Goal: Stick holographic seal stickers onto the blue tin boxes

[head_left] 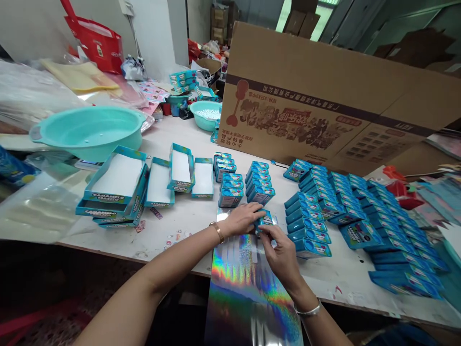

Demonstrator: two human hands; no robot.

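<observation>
A small blue candy box (265, 218) lies at the top of a shiny holographic sheet (252, 298) that hangs over the table's front edge. My left hand (242, 219) reaches over the box from the left, its fingers closed on the box's far side. From the near right, my right hand (283, 250) pinches the box's near edge between thumb and fingers. Just beyond my left hand, small upright boxes stand in rows (259, 185). To the right of my right hand is another row of the same boxes (308, 226). My fingers hide part of the held box.
Open blue trays with white bottoms (117, 175) stand at the left, some stacked. Behind them is a large turquoise basin (90, 127). A big cardboard carton (317, 96) blocks the back. Many blue boxes (392, 230) fill the right side. A smaller basin (206, 122) holds white pieces.
</observation>
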